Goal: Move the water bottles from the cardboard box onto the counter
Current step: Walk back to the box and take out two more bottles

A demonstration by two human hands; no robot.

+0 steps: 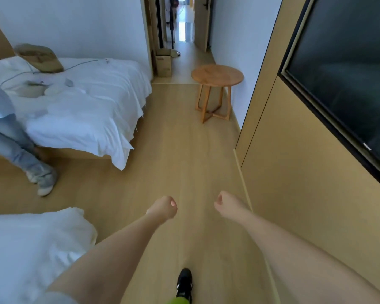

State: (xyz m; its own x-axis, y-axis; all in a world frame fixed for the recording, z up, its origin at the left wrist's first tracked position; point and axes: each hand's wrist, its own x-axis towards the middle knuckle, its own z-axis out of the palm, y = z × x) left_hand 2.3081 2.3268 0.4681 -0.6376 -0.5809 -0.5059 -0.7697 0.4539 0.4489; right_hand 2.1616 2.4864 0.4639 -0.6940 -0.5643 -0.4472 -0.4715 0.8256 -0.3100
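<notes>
My left hand [164,208] and my right hand [225,204] are stretched out over the wooden floor, each curled into a fist with nothing in it. A cardboard box [164,63] stands far ahead on the floor at the mouth of the hallway, beside the wall. No water bottles and no counter are in sight.
A bed with white sheets [86,102] fills the left side, and a person in jeans [15,148] sits at its edge. Another white bed corner [31,244] lies at the near left. A round wooden side table [217,74] stands ahead on the right. A dark TV screen [347,73] hangs on the right wall panel.
</notes>
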